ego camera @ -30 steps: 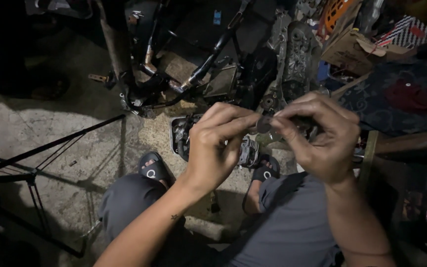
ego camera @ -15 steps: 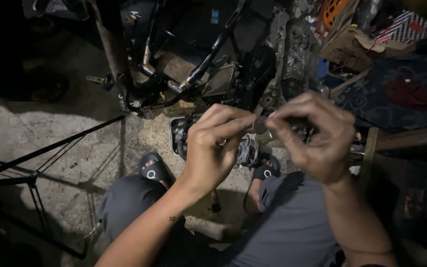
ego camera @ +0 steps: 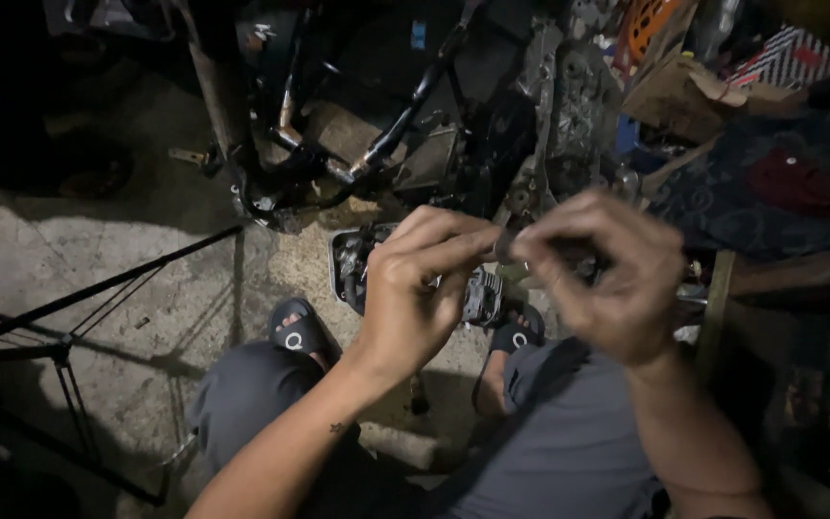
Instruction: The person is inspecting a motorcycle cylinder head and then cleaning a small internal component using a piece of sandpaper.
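Left hand (ego camera: 415,288) and right hand (ego camera: 607,279) raised together above shallow grey metal parts tray (ego camera: 343,264). Fingertips of both pinch small dark metal part (ego camera: 504,245) between them; grip closed tight, part mostly hidden, kind cannot be told. Judgement: work mid-way; part in hand, not yet fitted or set down. Beyond tray: one stripped black tubular motorcycle frame (ego camera: 367,144). Beside tray: two black slide sandals (ego camera: 298,332). Right of tray: one torn brown cardboard box (ego camera: 670,91).
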